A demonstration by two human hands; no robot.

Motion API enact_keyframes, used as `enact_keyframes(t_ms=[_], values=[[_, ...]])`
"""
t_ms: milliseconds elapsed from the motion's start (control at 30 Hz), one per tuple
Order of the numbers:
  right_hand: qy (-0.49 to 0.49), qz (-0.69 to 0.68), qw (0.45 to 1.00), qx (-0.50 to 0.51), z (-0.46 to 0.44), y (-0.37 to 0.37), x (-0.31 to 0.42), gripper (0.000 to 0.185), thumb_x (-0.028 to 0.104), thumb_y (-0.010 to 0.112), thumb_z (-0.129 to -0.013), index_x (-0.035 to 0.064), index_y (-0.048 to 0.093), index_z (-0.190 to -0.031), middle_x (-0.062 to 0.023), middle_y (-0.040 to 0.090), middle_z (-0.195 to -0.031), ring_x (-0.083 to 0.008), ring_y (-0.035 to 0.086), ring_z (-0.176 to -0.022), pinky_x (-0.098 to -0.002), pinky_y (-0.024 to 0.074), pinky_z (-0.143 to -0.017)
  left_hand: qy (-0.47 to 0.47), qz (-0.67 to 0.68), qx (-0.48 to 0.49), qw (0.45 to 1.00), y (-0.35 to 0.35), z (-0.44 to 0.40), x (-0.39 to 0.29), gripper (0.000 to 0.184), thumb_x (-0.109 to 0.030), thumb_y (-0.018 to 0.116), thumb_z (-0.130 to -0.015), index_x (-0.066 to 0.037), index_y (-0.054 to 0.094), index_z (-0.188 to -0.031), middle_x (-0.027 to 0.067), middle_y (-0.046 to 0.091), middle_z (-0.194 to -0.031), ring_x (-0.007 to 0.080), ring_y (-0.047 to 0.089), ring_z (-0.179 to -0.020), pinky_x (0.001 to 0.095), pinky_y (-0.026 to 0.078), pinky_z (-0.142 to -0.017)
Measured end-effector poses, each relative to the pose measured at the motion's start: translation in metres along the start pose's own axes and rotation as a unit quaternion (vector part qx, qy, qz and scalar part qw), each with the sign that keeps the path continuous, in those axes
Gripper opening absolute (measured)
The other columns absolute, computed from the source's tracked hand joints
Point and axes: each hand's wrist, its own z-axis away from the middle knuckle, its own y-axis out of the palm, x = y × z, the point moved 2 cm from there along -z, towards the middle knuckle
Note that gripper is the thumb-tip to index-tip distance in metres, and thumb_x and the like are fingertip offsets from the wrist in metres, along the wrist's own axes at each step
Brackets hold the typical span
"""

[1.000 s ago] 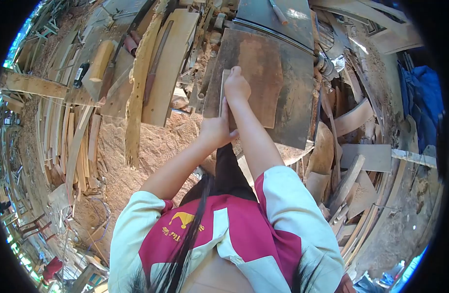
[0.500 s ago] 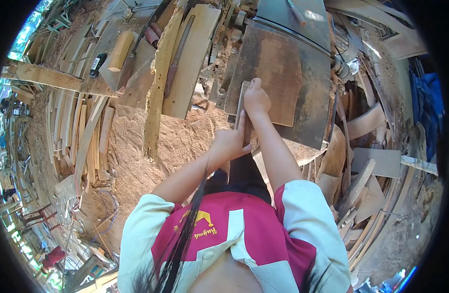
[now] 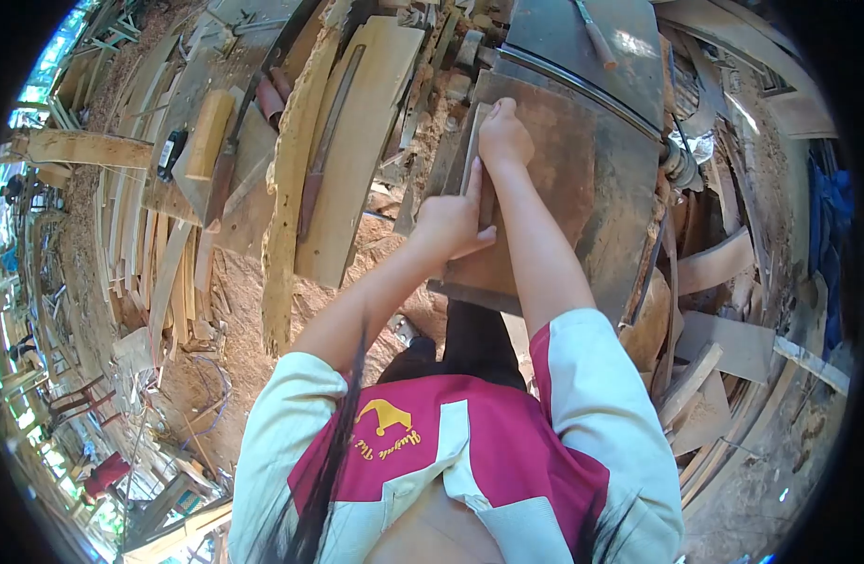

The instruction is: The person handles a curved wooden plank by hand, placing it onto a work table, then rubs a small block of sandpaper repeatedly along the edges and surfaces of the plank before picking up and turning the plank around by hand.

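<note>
One wooden strip (image 3: 473, 141), clamped by left hand (image 3: 448, 224) and right hand (image 3: 504, 139), overlies a board (image 3: 565, 169).

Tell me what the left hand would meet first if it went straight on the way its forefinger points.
Most likely the right hand, just ahead of the left hand's forefinger, near the far end of the wooden strip; depth is hard to judge in this one view.
</note>
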Motion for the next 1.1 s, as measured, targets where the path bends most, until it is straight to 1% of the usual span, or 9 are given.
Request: enact_keyframes(t_ms=[167, 233, 400, 467, 567, 733, 1000, 1033, 1100], values=[[-0.008, -0.023, 1.000, -0.007, -0.084, 0.001, 0.010, 0.024, 0.029, 0.031, -0.090, 0.0089, 0.042, -0.097, -0.0198, 0.063, -0.082, -0.0377, 0.061, -0.079, -0.0487, 0.0463, -0.066, -0.031, -0.043, 0.024, 0.998, -0.042, -0.073, 0.004, 0.102, -0.047, 0.057, -0.070, 0.004, -0.003, -0.135, 0.0178, 0.063, -0.078, 0.0307, 0.062, -0.068, 0.0384, 0.050, -0.061], [0.008, -0.035, 0.999, 0.005, -0.111, 0.000, 0.015, 0.029, 0.031, 0.027, -0.090, 0.0105, 0.044, -0.101, -0.0205, 0.062, -0.088, -0.0390, 0.059, -0.087, -0.0490, 0.0445, -0.073, -0.036, -0.049, 0.018, 0.998, -0.051, -0.098, 0.008, 0.102, -0.047, 0.057, -0.070, 0.004, -0.003, -0.135, 0.0181, 0.063, -0.079, 0.0307, 0.062, -0.068, 0.0385, 0.050, -0.061], [-0.006, -0.055, 0.998, 0.015, -0.146, -0.003, 0.020, 0.030, 0.032, 0.027, -0.090, 0.0103, 0.045, -0.100, -0.0206, 0.062, -0.089, -0.0385, 0.059, -0.086, -0.0489, 0.0444, -0.073, -0.052, -0.033, 0.003, 0.998, -0.067, -0.131, 0.005, 0.102, -0.045, 0.057, -0.070, 0.005, -0.005, -0.134, 0.0185, 0.063, -0.079, 0.0305, 0.062, -0.068, 0.0383, 0.050, -0.061], [-0.038, -0.055, 0.997, -0.025, -0.145, 0.000, 0.020, 0.025, 0.029, 0.031, -0.090, 0.0081, 0.043, -0.095, -0.0189, 0.063, -0.078, -0.0368, 0.061, -0.073, -0.0493, 0.0458, -0.061, -0.055, -0.037, -0.004, 0.998, -0.068, -0.130, 0.005, 0.101, -0.045, 0.056, -0.070, 0.005, -0.005, -0.134, 0.0186, 0.063, -0.078, 0.0309, 0.062, -0.067, 0.0387, 0.050, -0.060], [-0.045, -0.044, 0.997, -0.035, -0.141, -0.001, 0.020, 0.025, 0.029, 0.031, -0.090, 0.0068, 0.043, -0.094, -0.0183, 0.063, -0.078, -0.0359, 0.062, -0.072, -0.0478, 0.0469, -0.060, -0.058, -0.024, -0.002, 0.998, -0.066, -0.124, 0.004, 0.101, -0.045, 0.055, -0.071, 0.005, -0.006, -0.134, 0.0197, 0.062, -0.077, 0.0315, 0.062, -0.067, 0.0391, 0.050, -0.061], [-0.057, 0.000, 0.997, -0.047, -0.100, 0.002, 0.018, 0.024, 0.026, 0.032, -0.090, 0.0055, 0.042, -0.094, -0.0178, 0.063, -0.078, -0.0357, 0.062, -0.072, -0.0472, 0.0479, -0.061, -0.053, -0.014, -0.018, 0.998, -0.040, -0.085, 0.004, 0.100, -0.045, 0.055, -0.071, 0.001, -0.007, -0.135, 0.0193, 0.063, -0.077, 0.0325, 0.062, -0.067, 0.0399, 0.050, -0.061], [-0.037, -0.005, 0.999, -0.027, 0.046, 0.006, -0.004, 0.025, 0.029, 0.029, -0.091, 0.0077, 0.040, -0.097, -0.0206, 0.062, -0.079, -0.0387, 0.061, -0.074, -0.0503, 0.0464, -0.063, -0.030, 0.022, -0.019, 0.999, 0.021, 0.046, -0.001, 0.102, -0.042, 0.058, -0.070, -0.001, -0.008, -0.136, 0.0178, 0.063, -0.076, 0.0313, 0.061, -0.066, 0.0400, 0.048, -0.059], [-0.040, -0.001, 0.999, -0.030, 0.063, 0.007, -0.007, 0.025, 0.029, 0.029, -0.091, 0.0077, 0.040, -0.097, -0.0206, 0.062, -0.079, -0.0387, 0.061, -0.074, -0.0503, 0.0464, -0.063, -0.009, 0.041, -0.047, 0.998, 0.034, 0.059, 0.001, 0.101, -0.044, 0.056, -0.071, 0.002, -0.007, -0.135, 0.0205, 0.060, -0.067, 0.0341, 0.059, -0.059, 0.0419, 0.047, -0.054], [-0.043, -0.018, 0.999, -0.025, 0.095, 0.007, -0.013, 0.025, 0.029, 0.028, -0.091, 0.0083, 0.040, -0.097, -0.0212, 0.062, -0.080, -0.0401, 0.060, -0.075, -0.0510, 0.0455, -0.064, -0.007, 0.050, -0.046, 0.998, 0.049, 0.088, -0.001, 0.101, -0.044, 0.056, -0.071, 0.001, -0.007, -0.135, 0.0204, 0.060, -0.067, 0.0341, 0.059, -0.059, 0.0417, 0.047, -0.054]])
